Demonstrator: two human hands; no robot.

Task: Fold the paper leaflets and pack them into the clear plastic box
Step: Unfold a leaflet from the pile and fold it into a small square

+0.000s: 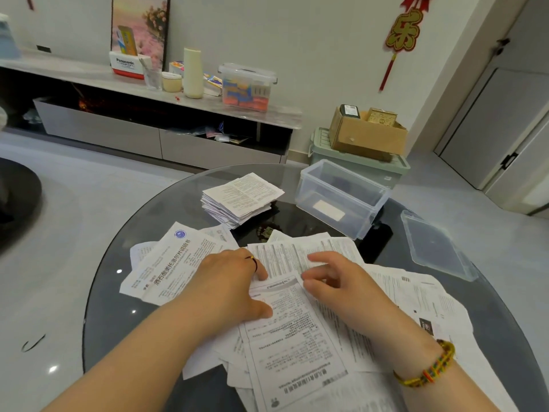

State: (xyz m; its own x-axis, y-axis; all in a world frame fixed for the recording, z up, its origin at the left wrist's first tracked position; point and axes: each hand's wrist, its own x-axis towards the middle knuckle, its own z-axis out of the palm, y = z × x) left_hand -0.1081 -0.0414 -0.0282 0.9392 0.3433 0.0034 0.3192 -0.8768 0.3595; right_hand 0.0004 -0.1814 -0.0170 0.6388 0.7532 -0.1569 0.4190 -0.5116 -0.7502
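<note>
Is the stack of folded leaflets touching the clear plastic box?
Apart. The head view shows a strip of dark glass table between the stack of folded leaflets and the clear plastic box.

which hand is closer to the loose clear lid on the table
Right. The right hand pinches a leaflet mid-table, with the lid off to its right. The left hand presses the papers further left, beyond the right hand.

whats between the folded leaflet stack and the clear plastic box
Nothing: in the head view only bare glass tabletop separates the folded leaflet stack from the clear plastic box.
</note>
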